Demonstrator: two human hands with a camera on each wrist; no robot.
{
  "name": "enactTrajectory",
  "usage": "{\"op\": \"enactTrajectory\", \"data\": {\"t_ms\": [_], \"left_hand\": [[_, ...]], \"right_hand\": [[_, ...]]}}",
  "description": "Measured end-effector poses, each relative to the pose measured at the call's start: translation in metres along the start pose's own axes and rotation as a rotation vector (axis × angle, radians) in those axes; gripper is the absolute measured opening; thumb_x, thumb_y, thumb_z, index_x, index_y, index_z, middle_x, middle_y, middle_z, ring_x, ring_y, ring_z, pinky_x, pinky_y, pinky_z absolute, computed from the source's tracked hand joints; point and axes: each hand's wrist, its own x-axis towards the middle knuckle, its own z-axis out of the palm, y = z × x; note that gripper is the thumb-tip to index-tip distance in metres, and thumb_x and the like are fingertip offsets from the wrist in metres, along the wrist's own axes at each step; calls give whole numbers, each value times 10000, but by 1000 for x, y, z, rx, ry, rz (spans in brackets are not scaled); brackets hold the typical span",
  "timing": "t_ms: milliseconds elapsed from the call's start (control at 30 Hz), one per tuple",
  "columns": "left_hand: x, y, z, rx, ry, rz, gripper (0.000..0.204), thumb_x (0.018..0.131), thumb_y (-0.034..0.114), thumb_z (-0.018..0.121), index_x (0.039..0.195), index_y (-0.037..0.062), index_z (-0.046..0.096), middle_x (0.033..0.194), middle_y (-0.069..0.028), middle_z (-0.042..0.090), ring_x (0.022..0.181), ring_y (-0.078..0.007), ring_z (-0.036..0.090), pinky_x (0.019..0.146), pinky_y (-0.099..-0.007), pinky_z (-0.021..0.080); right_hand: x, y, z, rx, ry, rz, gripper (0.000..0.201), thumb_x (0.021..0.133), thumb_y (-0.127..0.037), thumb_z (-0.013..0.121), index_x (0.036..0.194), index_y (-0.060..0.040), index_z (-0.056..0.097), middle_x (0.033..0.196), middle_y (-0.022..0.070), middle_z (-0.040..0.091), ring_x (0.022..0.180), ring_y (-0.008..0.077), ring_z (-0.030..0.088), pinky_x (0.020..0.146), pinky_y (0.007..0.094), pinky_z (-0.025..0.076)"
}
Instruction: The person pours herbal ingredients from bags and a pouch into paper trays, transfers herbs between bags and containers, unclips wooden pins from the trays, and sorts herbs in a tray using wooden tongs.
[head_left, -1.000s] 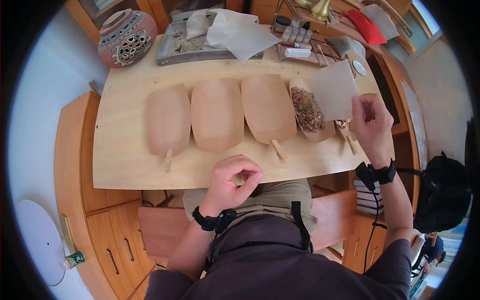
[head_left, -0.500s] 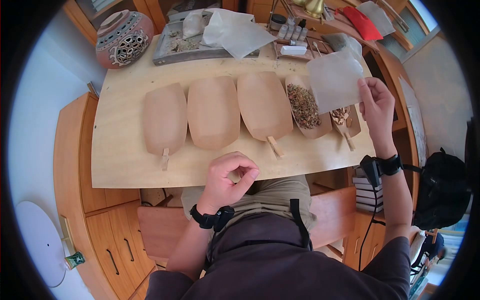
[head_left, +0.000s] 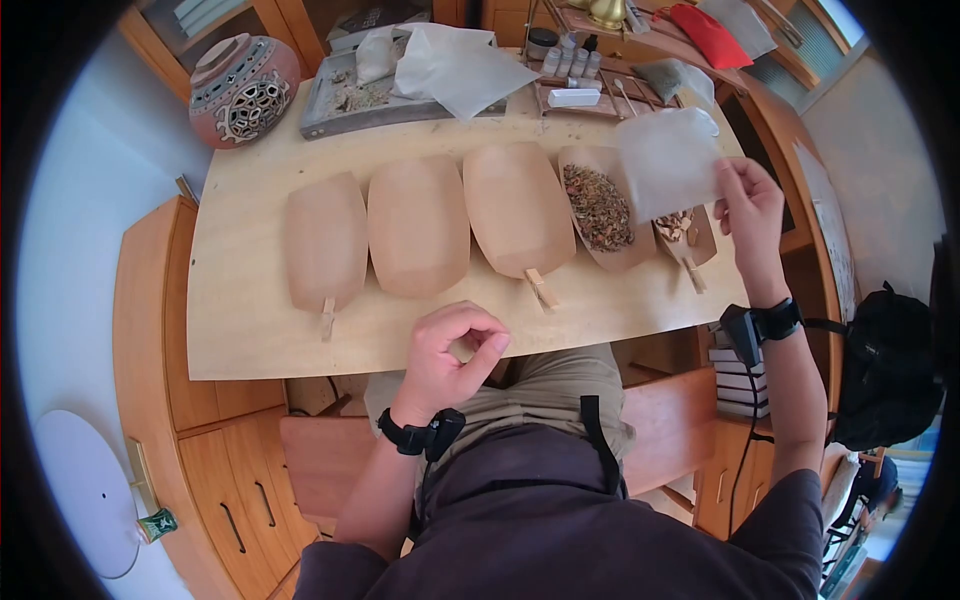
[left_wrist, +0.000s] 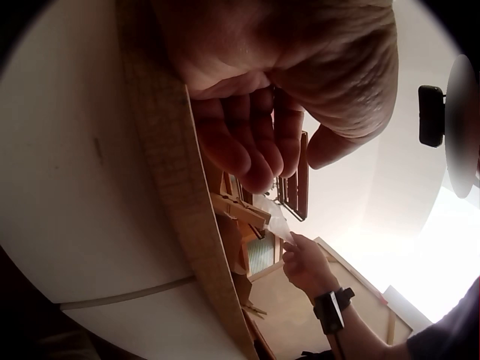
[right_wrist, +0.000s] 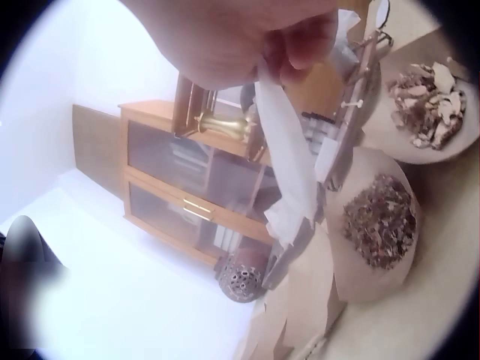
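My right hand (head_left: 752,205) pinches a thin translucent white sheet (head_left: 665,160) by its edge at the table's right end. The sheet hangs above two brown paper trays and hides part of them. One tray (head_left: 630,262) holds a chopped dried herb mix (head_left: 598,205); the smaller tray (head_left: 708,243) at far right holds pale dried slices (right_wrist: 429,105). Near the table's front edge, my left hand (head_left: 450,350) hangs loosely curled with nothing in it. Three more brown paper trays lie bare in a row; the nearest to the herbs (head_left: 515,205) has a wooden clothespin (head_left: 541,288) at its front end.
At the back stand a patterned pot (head_left: 245,92) and a grey tray (head_left: 320,125) with crumpled white sheets (head_left: 460,70). Small bottles (head_left: 572,62), a white box (head_left: 574,97) and a red pouch (head_left: 712,38) sit at back right. Another clothespin (head_left: 328,318) holds the leftmost tray.
My right hand has moved away from my body with the white sheet, uncovering more of the dried slices. The left hand keeps its loose curl, and the head view has shifted slightly.
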Motion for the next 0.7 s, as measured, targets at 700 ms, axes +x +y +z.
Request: {"op": "enactTrajectory", "data": {"t_ms": [700], "left_hand": [[-1, 3, 1, 0, 16, 10, 52, 884, 24, 701, 838, 2, 690, 772, -74, 671, 674, -152, 628, 609, -265, 493]], "right_hand": [[-2, -61, 61, 189, -197, -96, 209, 984, -184, 669, 1063, 10, 671, 701, 6, 640, 607, 67, 601, 522, 244, 477]]}}
